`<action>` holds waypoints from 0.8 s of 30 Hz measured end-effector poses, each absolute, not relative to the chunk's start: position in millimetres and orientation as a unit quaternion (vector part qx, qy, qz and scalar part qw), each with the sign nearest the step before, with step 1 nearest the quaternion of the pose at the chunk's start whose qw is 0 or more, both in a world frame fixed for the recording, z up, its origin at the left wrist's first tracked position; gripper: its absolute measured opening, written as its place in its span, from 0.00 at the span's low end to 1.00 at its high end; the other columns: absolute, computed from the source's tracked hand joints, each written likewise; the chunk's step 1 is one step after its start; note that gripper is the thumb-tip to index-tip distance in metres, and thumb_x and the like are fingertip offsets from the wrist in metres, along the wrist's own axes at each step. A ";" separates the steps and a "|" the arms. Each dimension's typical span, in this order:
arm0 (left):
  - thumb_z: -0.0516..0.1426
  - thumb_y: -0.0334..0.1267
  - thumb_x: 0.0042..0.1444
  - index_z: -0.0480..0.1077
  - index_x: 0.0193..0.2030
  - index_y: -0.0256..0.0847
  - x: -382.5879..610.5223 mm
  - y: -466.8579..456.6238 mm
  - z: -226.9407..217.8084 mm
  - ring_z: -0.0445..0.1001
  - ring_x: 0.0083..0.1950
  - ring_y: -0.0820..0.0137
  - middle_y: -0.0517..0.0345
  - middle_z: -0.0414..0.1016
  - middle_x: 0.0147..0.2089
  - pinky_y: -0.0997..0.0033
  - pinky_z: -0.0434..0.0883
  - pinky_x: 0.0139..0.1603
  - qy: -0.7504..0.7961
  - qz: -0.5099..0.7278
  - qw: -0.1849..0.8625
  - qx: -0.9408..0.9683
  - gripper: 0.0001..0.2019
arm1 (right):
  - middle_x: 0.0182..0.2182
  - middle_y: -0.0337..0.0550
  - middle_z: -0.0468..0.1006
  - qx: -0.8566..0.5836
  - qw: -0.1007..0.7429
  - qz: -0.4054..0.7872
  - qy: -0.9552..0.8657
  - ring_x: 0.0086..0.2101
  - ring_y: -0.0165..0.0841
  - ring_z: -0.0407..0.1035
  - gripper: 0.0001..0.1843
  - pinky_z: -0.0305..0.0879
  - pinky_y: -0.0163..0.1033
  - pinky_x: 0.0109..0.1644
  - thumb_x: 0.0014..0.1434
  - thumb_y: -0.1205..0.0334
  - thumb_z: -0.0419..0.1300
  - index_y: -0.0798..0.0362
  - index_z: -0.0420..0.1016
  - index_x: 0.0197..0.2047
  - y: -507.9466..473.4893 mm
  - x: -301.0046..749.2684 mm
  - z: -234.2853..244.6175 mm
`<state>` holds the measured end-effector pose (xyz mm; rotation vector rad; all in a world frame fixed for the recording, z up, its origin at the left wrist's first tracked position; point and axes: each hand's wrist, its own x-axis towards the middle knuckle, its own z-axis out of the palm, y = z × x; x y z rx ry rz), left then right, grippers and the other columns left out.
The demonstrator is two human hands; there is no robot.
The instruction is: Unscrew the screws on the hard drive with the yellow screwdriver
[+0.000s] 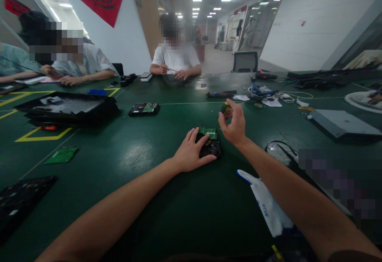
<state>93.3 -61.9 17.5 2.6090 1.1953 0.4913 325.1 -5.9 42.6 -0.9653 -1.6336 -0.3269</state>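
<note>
A black hard drive (pixel 211 146) with a green circuit board on its far end lies on the dark green table (pixel 155 198) in front of me. My left hand (pixel 191 152) rests on the drive's left side, fingers curled over it. My right hand (pixel 234 125) is raised just right of the drive, fingers closed around the dark handle of a screwdriver (pixel 225 107) with a yellow band. The tool's tip is hidden behind the hand.
A second hard drive (pixel 144 109) and stacked black trays (pixel 67 109) lie to the left, with a green circuit board (pixel 61 155) nearer. A white glove (pixel 265 206) lies by my right arm. Cables and tools (pixel 268 95) sit far right. Other people sit across the table.
</note>
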 end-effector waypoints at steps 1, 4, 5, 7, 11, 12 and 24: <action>0.53 0.74 0.59 0.56 0.77 0.47 93.4 -61.7 17.0 0.38 0.81 0.38 0.44 0.38 0.82 0.35 0.52 0.76 0.408 0.169 0.114 0.890 0.47 | 0.52 0.52 0.71 -0.414 0.572 -0.143 -0.694 0.36 0.37 0.71 0.30 0.78 0.49 0.40 0.68 0.59 0.60 0.48 0.60 0.71 -6.3 324.8 43.1; 0.53 0.74 0.59 0.57 0.77 0.46 94.0 -61.3 15.3 0.38 0.81 0.38 0.44 0.37 0.82 0.36 0.51 0.77 0.410 0.170 0.110 0.890 0.47 | 0.51 0.51 0.72 -0.417 0.567 -0.143 -0.696 0.37 0.38 0.71 0.29 0.78 0.49 0.40 0.67 0.57 0.61 0.47 0.62 0.69 -7.9 324.2 44.8; 0.53 0.75 0.59 0.57 0.77 0.47 94.0 -61.1 14.8 0.38 0.81 0.38 0.44 0.37 0.82 0.36 0.51 0.77 0.410 0.170 0.109 0.889 0.47 | 0.51 0.52 0.72 -0.413 0.566 -0.139 -0.699 0.39 0.39 0.71 0.29 0.79 0.49 0.41 0.68 0.58 0.60 0.47 0.62 0.69 -8.2 324.3 45.1; 0.53 0.74 0.59 0.57 0.77 0.47 94.0 -60.8 14.0 0.38 0.81 0.39 0.45 0.37 0.82 0.36 0.51 0.77 0.410 0.170 0.107 0.890 0.47 | 0.54 0.54 0.72 -0.404 0.565 -0.129 -0.708 0.42 0.41 0.73 0.28 0.79 0.51 0.45 0.69 0.59 0.57 0.48 0.61 0.71 -8.1 324.7 44.8; 0.54 0.74 0.59 0.57 0.77 0.48 93.6 -60.4 13.1 0.39 0.81 0.38 0.45 0.39 0.82 0.34 0.52 0.76 0.409 0.175 0.106 0.889 0.46 | 0.55 0.55 0.72 -0.410 0.563 -0.124 -0.707 0.44 0.43 0.75 0.29 0.79 0.54 0.49 0.70 0.60 0.55 0.47 0.59 0.72 -6.6 325.5 42.8; 0.54 0.73 0.59 0.58 0.77 0.48 93.6 -60.4 13.0 0.39 0.81 0.38 0.45 0.39 0.82 0.34 0.52 0.76 0.409 0.176 0.106 0.889 0.46 | 0.55 0.54 0.72 -0.414 0.565 -0.125 -0.703 0.43 0.42 0.74 0.29 0.79 0.54 0.47 0.70 0.59 0.56 0.46 0.59 0.72 -6.6 325.5 42.5; 0.53 0.74 0.60 0.57 0.77 0.47 93.4 -61.2 13.3 0.39 0.81 0.37 0.43 0.38 0.82 0.34 0.52 0.76 0.407 0.174 0.107 0.890 0.46 | 0.55 0.53 0.73 -0.401 0.574 -0.117 -0.704 0.45 0.42 0.75 0.28 0.79 0.52 0.47 0.70 0.61 0.57 0.46 0.60 0.71 -4.0 326.2 41.7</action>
